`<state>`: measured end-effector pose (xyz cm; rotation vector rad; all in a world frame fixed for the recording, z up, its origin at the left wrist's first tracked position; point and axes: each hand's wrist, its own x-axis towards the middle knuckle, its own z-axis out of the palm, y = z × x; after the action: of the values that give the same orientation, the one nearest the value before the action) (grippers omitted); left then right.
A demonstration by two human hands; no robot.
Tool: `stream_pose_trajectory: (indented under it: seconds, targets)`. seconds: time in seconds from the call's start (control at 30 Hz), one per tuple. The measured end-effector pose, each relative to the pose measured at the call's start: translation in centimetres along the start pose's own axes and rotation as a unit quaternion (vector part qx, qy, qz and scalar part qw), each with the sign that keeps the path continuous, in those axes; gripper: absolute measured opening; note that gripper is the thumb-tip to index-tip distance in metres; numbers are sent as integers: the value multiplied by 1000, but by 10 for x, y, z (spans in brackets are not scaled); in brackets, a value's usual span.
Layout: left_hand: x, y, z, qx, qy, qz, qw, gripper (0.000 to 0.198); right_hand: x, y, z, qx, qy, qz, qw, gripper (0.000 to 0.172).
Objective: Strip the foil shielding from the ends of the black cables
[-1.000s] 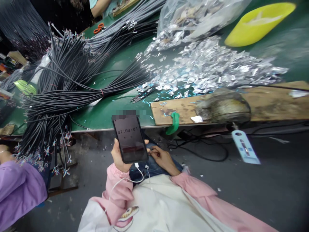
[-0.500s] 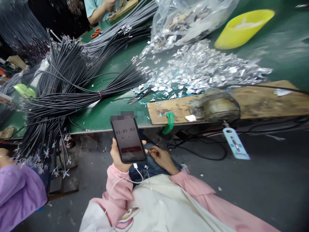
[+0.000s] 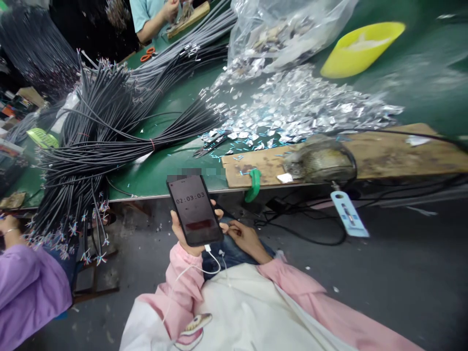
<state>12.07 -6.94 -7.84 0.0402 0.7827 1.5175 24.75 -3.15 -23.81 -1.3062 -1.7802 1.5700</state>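
Observation:
A dark smartphone (image 3: pixel 195 209) lies in my left hand (image 3: pixel 183 236), the thumb along one side and the fingertips round the other. Its screen reads 02:03:03 with a dark red bar below. From its lower end runs a white cable (image 3: pixel 214 253). My right hand (image 3: pixel 245 239) rests over my lap beside the phone's lower corner. Its fingers are curled in towards the thumb; what they hold, if anything, is too small to make out.
Bundled grey cables (image 3: pixel 120 151) with stripped ends cover the left of the green table. Foil scraps (image 3: pixel 303 105), snips (image 3: pixel 212 145), a yellow scoop (image 3: pixel 361 51) and a wooden board (image 3: pixel 387 151) lie further right. A co-worker's purple sleeve (image 3: pixel 32 287) is at left; another person's arm (image 3: pixel 151 27) is beyond.
The phone's timer has gone from 02:03:02 to 02:03:03. More of my left fingertips show along the phone's edge. The view has shifted slightly; my right hand stays in place.

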Motion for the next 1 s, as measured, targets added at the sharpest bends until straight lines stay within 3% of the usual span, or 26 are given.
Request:
stream_pose_trajectory:
  seconds: [0.13,0.87,1.0]
  targets:
    - [5,-4,1,4,13,3,1000,89,1,2,0,6,0,5,1000,13]
    - [7,2,-9,12,-69,28,997,77,3,1,1,-29,-15,-13,999,13]
    - [7,1,-14,66,-55,38,996,87,1,-5,1,-66,-31,-21,997,16]
